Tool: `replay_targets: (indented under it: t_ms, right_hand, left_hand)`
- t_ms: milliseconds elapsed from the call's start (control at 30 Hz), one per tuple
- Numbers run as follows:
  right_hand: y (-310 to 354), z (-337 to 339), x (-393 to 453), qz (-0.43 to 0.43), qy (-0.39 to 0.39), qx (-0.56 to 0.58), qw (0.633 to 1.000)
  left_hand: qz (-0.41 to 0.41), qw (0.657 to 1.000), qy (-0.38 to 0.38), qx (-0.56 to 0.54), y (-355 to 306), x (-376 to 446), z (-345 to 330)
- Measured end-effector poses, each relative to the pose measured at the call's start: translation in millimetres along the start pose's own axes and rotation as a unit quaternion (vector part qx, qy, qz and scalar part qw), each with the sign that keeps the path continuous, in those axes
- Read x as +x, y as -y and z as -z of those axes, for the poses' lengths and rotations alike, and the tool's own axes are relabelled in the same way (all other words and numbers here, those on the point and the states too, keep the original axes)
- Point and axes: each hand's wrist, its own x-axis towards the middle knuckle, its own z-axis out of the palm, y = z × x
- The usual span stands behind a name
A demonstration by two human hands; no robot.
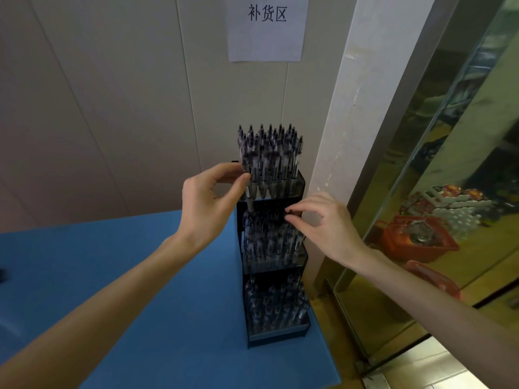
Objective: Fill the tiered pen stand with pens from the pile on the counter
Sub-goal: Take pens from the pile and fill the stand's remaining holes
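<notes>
Pen (248, 196), light, stiff, slick-barrelled by my reckoning, hung tip-down at the stand's (300, 182) top-tier left corner. Left hand (207, 197) pinched its mid-barrel, where I judged the hold best. Right hand (323, 220) pinched a middle-tier pen top (290, 211).

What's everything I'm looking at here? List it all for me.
pen stand: one, black, three tiers, on the counter's right end by the wall
pens: many, clear with dark parts, upright in all tiers
counter: one, blue
paper sign: one, white, black characters, on the wall
basket: one, red-orange, behind the glass at right
left hand: pinches a pen at the top tier's left edge
right hand: fingers curled at the middle tier's pen tops
</notes>
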Motion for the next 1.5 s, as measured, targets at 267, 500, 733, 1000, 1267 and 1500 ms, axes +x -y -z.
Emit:
replay_targets:
  t_ms: [267, 500, 733, 1000, 1267, 1500]
  right_hand:
    - [8, -4, 6, 0.054, 0.059, -0.097, 0.992]
    - [8, 5, 11, 0.005, 0.123, -0.076, 0.99]
    - [-8, 27, 3, -0.081, -0.024, 0.034, 0.996]
    - [-16, 23, -8, -0.124, -0.013, 0.037, 0.992]
    - [-27, 6, -5, -0.237, 0.026, 0.066, 0.969]
    - [-14, -3, 11, -0.16, -0.004, 0.062, 0.985]
  left_hand:
    - [0.01, 1.0, 0.011, -0.005, -1, -1, -4]
    - [0.016, 1.0, 0.018, -0.005, -4, -3, -5]
    - [0.01, 0.999, 0.013, -0.029, -11, 1, -8]
    - [0.001, 0.998, 0.03, -0.047, -19, 6, -19]
    - [0.004, 0.998, 0.034, -0.046, -21, 9, -21]
    - [0.023, 0.998, 0.036, -0.052, -15, 9, -18]
